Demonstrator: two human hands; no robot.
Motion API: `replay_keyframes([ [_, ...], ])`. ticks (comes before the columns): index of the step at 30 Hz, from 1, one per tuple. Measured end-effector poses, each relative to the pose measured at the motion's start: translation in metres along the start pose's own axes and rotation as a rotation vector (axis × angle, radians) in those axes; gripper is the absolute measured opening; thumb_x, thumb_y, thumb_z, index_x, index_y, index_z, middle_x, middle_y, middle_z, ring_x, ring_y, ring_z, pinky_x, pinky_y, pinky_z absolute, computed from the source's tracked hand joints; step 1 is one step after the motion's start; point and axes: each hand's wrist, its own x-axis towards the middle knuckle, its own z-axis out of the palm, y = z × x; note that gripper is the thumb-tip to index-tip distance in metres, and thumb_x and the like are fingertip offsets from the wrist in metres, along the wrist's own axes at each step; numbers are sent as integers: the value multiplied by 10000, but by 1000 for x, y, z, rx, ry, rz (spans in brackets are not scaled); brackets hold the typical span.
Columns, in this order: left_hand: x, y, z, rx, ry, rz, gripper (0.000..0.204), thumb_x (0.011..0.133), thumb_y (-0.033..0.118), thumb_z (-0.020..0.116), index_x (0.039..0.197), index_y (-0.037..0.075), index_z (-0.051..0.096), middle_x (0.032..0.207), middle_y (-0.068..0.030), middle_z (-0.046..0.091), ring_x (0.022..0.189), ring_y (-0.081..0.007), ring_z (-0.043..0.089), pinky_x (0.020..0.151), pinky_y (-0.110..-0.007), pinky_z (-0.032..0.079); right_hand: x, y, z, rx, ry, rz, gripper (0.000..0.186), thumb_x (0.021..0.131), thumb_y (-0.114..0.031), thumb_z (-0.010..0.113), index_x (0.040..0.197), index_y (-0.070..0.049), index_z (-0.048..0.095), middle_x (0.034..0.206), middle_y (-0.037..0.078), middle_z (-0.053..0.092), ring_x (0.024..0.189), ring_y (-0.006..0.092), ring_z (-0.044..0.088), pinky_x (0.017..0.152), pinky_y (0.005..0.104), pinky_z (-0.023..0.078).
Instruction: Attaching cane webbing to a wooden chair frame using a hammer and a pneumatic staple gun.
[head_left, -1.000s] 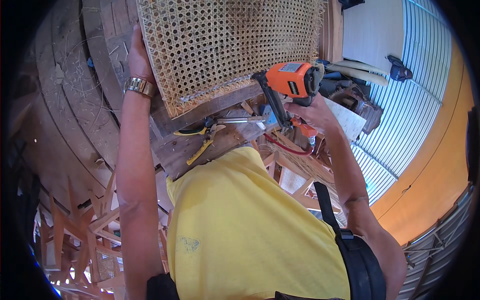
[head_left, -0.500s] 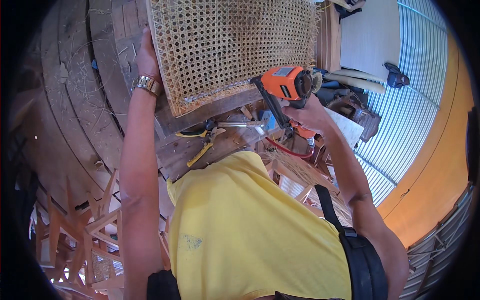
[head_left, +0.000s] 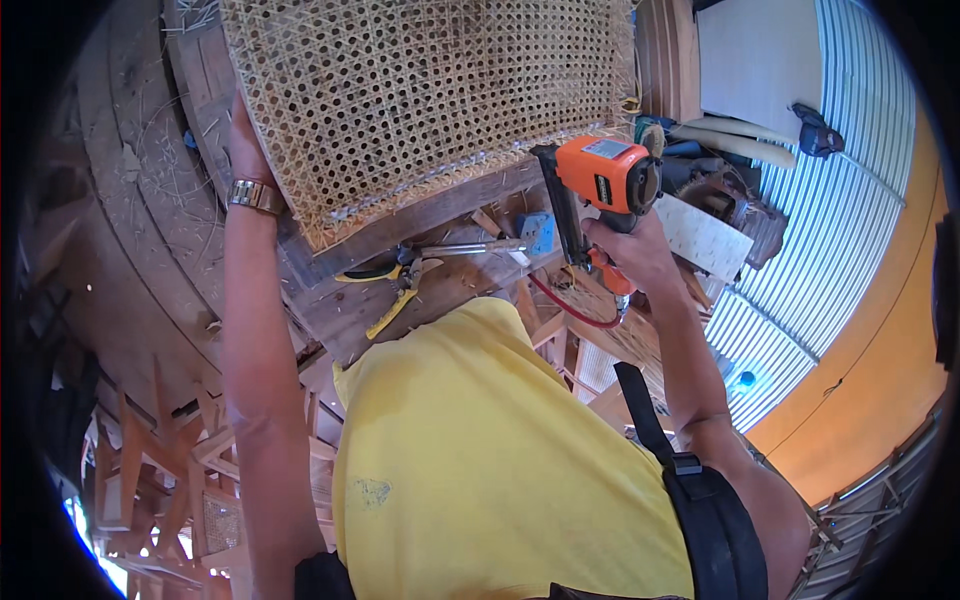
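Note:
A woven cane panel [head_left: 440, 90] in a wooden frame lies on the workbench ahead of me, its near edge fringed with loose cane ends. My left hand [head_left: 248, 150], below a metal watch, is closed around the panel's left edge, with some fingers hidden beneath it. In my right hand [head_left: 640, 248] is the grip of an orange and black nail gun [head_left: 600, 172]. The gun's nose meets the near edge of the panel right of its middle; whether it presses there I cannot tell. A red hose [head_left: 570, 308] curves below the gun.
Yellow-handled pruning shears [head_left: 405, 290], a metal-shafted tool [head_left: 470, 248] and a blue box [head_left: 538, 233] lie on the bench between me and the panel. Wooden frames [head_left: 205, 455] stand at lower left. Corrugated sheeting [head_left: 850, 150] forms the right side, near a pale board [head_left: 700, 232].
The panel's near left corner and my left hand have shifted left. The nail gun has moved a little to the right along the panel's near edge, still in my right hand.

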Motion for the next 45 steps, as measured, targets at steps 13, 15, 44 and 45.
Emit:
replay_keyframes([
  [13,5,-1,-12,82,96,-27,601,912,519,454,1282,56,547,1182,-141,638,984,-307,645,807,-445,556,13,14,-9,29,3,-184,300,792,-16,674,1078,-36,583,684,12,587,529,89,567,473,255,453],
  [15,4,-2,-15,65,132,-50,624,917,546,489,1289,48,545,1197,-130,635,990,-273,646,819,-411,556,13,13,-14,17,85,-74,284,794,-19,673,1063,-32,585,680,18,589,532,90,566,482,261,458],
  [44,17,3,-30,216,116,17,652,933,559,390,1353,74,503,1283,-143,594,1082,-319,607,880,-464,533,19,59,-42,105,138,-100,246,817,-54,692,1049,-28,614,693,15,613,550,75,568,493,235,454],
  [45,17,3,-30,197,116,14,657,931,563,388,1353,73,504,1282,-145,595,1083,-320,607,878,-466,533,18,60,-43,83,156,-57,242,816,-50,690,1044,-27,614,691,13,610,547,75,565,491,236,450],
])
